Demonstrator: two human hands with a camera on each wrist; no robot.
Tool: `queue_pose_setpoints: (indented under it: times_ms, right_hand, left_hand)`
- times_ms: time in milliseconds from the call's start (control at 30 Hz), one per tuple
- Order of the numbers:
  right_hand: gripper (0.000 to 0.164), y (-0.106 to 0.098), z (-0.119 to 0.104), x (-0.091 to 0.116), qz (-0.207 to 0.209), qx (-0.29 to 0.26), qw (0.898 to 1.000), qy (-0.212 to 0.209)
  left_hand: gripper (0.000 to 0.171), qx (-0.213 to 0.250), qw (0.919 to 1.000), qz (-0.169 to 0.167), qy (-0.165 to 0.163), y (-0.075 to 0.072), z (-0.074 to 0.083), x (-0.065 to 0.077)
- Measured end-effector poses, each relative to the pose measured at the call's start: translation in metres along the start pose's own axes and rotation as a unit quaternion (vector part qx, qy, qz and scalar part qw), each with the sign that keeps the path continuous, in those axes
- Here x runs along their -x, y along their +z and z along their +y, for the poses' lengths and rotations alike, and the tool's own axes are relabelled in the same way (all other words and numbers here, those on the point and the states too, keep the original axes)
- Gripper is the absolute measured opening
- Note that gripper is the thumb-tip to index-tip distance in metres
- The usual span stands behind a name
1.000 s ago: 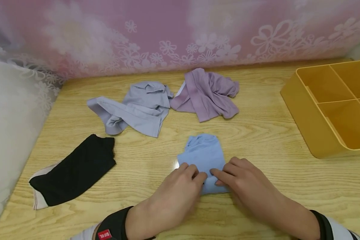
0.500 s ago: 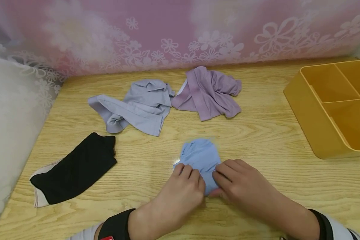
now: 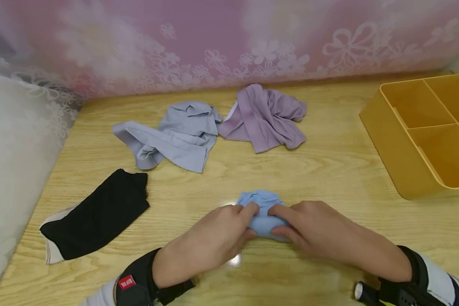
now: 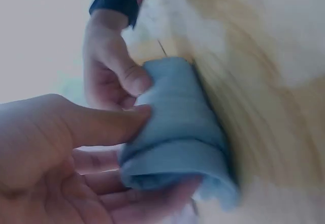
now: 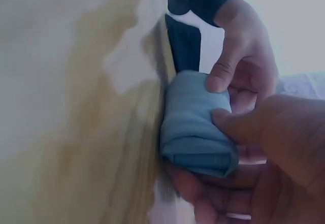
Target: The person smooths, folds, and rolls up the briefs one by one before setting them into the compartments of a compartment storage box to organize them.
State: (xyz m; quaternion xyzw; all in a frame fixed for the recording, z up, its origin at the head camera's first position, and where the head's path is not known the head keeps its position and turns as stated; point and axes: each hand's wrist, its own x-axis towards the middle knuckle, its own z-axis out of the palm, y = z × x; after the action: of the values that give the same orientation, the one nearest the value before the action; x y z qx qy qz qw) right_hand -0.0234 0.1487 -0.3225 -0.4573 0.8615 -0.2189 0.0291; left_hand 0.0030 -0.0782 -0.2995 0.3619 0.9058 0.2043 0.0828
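Note:
A light blue cloth garment (image 3: 265,223), rolled into a short thick bundle, lies at the front middle of the wooden table. My left hand (image 3: 218,233) grips its left end, thumb on the near side and fingers over the top. On the other end my right hand (image 3: 321,231) holds it the same way. The left wrist view shows the roll (image 4: 175,107) with its layered open end between thumb and fingers. In the right wrist view the opposite end of the roll (image 5: 195,117) looks flatter, with folded layers visible.
A black garment (image 3: 95,216) with a pale edge lies at left. Behind are a crumpled grey garment (image 3: 187,131) and a mauve one (image 3: 265,117). A yellow divided box (image 3: 386,144) stands at right. A floral curtain (image 3: 214,42) hangs along the back.
The blue garment has gone from a longer flat piece to a short compact roll as both hands rolled it up. The other garments and the box stay where they were.

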Motion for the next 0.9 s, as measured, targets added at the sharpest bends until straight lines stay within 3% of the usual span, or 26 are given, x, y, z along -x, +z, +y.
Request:
queue_pose_setpoints:
  times_ms: [100,200,267,433,567,667,767,800,900]
  right_hand:
    - [0.026,-0.001,0.005,-0.009,0.02,0.014,0.999,0.043]
    - [0.032,0.001,0.008,-0.014,0.086,0.031,0.994,0.053]
    - [0.035,0.003,0.009,-0.015,0.122,0.033,0.991,0.036]
    - [0.04,0.007,0.009,-0.012,0.112,0.061,0.992,-0.012]
    - [0.041,0.01,0.008,-0.011,0.129,0.102,0.986,-0.039]
    - [0.057,0.011,0.007,-0.012,0.152,0.126,0.978,-0.059]
    - [0.059,0.01,0.006,-0.013,0.158,0.142,0.975,-0.068]
    - [0.05,0.01,0.005,-0.014,0.153,0.145,0.975,-0.069]
    - [0.032,0.011,0.005,-0.016,0.134,0.149,0.977,-0.068]
  left_hand:
    - [0.022,0.077,0.9968,0.009,-0.018,-0.001,-0.015,-0.005]
    - [0.018,0.098,0.9943,0.037,-0.02,0.0,-0.027,-0.008]
    - [0.018,0.11,0.9925,0.046,-0.026,0.0,-0.033,-0.01]
    - [0.017,0.117,0.9887,0.076,-0.056,0.002,-0.039,-0.014]
    - [0.007,-0.009,0.9915,0.127,-0.028,0.007,-0.032,-0.014]
    - [0.028,-0.143,0.9835,0.111,-0.011,0.01,-0.02,-0.012]
    - [0.051,-0.246,0.9663,0.076,-0.015,0.018,-0.012,-0.013]
    - [0.051,-0.275,0.9587,0.07,-0.018,0.021,-0.01,-0.015]
    - [0.031,-0.363,0.9255,0.105,-0.019,0.031,-0.011,-0.024]
